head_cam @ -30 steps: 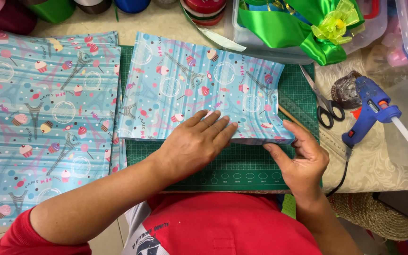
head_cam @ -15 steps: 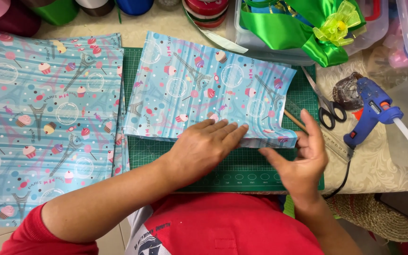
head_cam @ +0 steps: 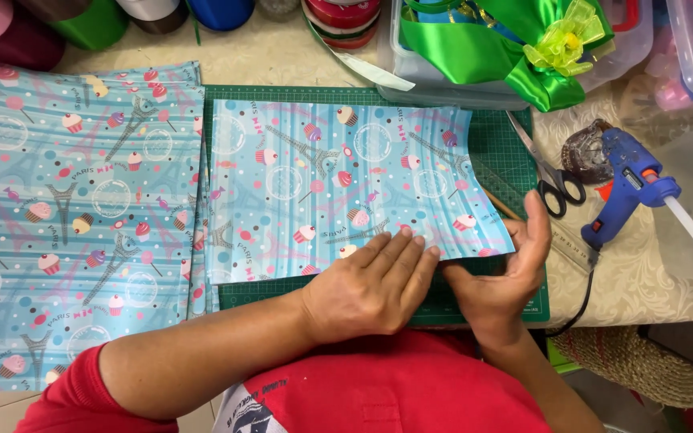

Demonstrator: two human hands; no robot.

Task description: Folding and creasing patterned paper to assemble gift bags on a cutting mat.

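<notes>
A stack of blue patterned paper sheets (head_cam: 74, 216) lies flat at the left of the surface (head_cam: 282, 56). A green ribbon bow (head_cam: 523, 48) sits in a clear plastic bin (head_cam: 443, 84) at the top. Black-handled scissors (head_cam: 551, 180) lie just right of the green cutting mat (head_cam: 515, 136). A blue glue gun (head_cam: 627, 180) rests further right on a cream patterned cloth (head_cam: 643, 273), its black cord (head_cam: 579, 301) trailing down. Ribbon spools (head_cam: 338, 12) stand along the top edge.

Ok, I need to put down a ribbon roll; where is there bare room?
Bare beige tablecloth below the blue glue gun; a cream strip above the green cutting mat. Crowded: patterned blue paper sheets, hands, top-edge spools.
</notes>
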